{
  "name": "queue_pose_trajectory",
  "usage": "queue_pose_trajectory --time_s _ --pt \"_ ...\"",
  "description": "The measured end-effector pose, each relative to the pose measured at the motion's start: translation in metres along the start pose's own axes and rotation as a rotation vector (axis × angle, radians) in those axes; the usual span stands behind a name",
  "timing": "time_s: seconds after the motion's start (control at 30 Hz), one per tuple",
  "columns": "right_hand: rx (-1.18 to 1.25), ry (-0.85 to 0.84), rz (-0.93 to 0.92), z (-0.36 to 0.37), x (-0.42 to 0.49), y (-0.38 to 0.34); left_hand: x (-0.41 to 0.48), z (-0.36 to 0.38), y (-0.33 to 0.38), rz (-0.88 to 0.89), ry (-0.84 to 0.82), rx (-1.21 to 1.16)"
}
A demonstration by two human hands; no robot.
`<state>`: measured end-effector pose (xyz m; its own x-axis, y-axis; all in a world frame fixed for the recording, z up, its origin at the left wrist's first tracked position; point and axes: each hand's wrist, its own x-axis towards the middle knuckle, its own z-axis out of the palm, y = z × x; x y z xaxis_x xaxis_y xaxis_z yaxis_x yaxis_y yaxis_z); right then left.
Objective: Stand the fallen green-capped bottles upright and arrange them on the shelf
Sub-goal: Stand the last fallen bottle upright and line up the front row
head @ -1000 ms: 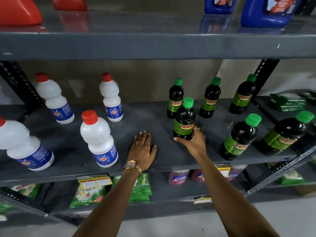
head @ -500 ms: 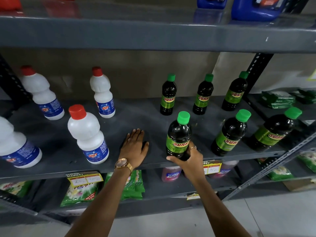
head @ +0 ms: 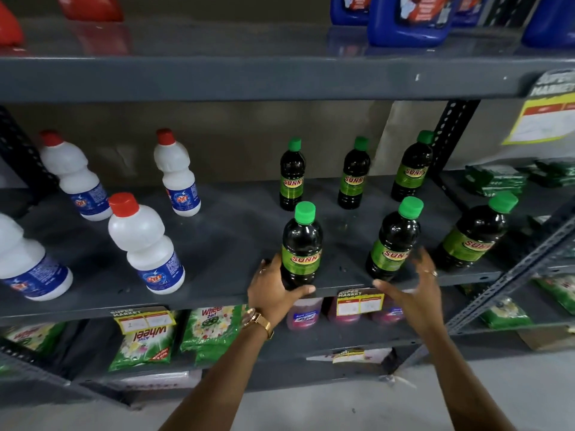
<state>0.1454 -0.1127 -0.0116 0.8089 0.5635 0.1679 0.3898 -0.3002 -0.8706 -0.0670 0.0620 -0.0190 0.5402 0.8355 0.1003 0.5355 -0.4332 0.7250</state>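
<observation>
Several dark green-capped bottles stand upright on the grey middle shelf (head: 224,244). Three stand at the back: left (head: 292,175), middle (head: 354,174) and right (head: 412,168). Three more stand along the front edge. My left hand (head: 275,290) wraps the base of the front left bottle (head: 301,244), thumb across its front. My right hand (head: 415,286) is blurred, fingers spread, holding nothing, just in front of the front middle bottle (head: 393,241). The front right bottle (head: 474,236) stands near the slanted shelf brace.
White red-capped bottles (head: 144,244) stand on the left half of the same shelf. Blue jugs (head: 407,20) and red containers sit on the shelf above. Green detergent packets (head: 144,340) and pink bottles (head: 303,315) fill the shelf below. A slanted metal brace (head: 510,275) crosses at right.
My right hand let go of the front left bottle and moved right, opening. My left hand left the shelf surface and took hold of that bottle's base.
</observation>
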Motion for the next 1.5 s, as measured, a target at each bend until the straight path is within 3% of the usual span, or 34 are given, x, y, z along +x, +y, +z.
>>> queue_pose_trajectory --time_s 0.1,0.33,0.77,0.83,0.9,1.0,1.07,1.13,1.2,1.3,1.5 --pt "-0.031 -0.188 -0.057 -0.001 0.021 0.009 -0.001 0.003 0.002 -0.023 0.04 -0.013" --pt "-0.004 -0.165 -0.128 0.005 0.027 0.021 -0.003 -0.002 0.01 -0.122 0.026 -0.102" --pt "0.041 -0.234 -0.184 0.0 0.031 0.024 -0.009 0.003 0.021 -0.142 0.045 -0.19" --pt "0.074 -0.253 -0.19 -0.005 0.029 0.023 -0.017 0.01 0.023 -0.159 0.112 -0.221" --pt "0.166 -0.203 -0.133 -0.018 0.021 0.03 -0.038 0.025 0.029 -0.181 0.303 -0.223" --pt "0.294 0.096 -0.09 -0.049 0.009 0.047 -0.082 0.06 0.049 -0.053 0.568 -0.063" --pt "0.344 0.29 -0.108 -0.073 0.012 0.061 -0.096 0.084 0.069 0.159 0.449 -0.027" --pt "0.282 0.318 -0.091 -0.094 0.027 0.071 -0.092 0.101 0.091 0.29 0.253 -0.011" --pt "0.158 0.169 -0.044 -0.11 0.051 0.075 -0.075 0.107 0.114 0.249 0.118 -0.083" --pt "0.07 -0.092 -0.048 -0.117 0.077 0.076 -0.039 0.113 0.131 0.092 0.05 -0.169" --pt "0.013 -0.03 -0.029 -0.107 0.079 0.09 -0.009 0.127 0.132 -0.009 0.035 -0.257"
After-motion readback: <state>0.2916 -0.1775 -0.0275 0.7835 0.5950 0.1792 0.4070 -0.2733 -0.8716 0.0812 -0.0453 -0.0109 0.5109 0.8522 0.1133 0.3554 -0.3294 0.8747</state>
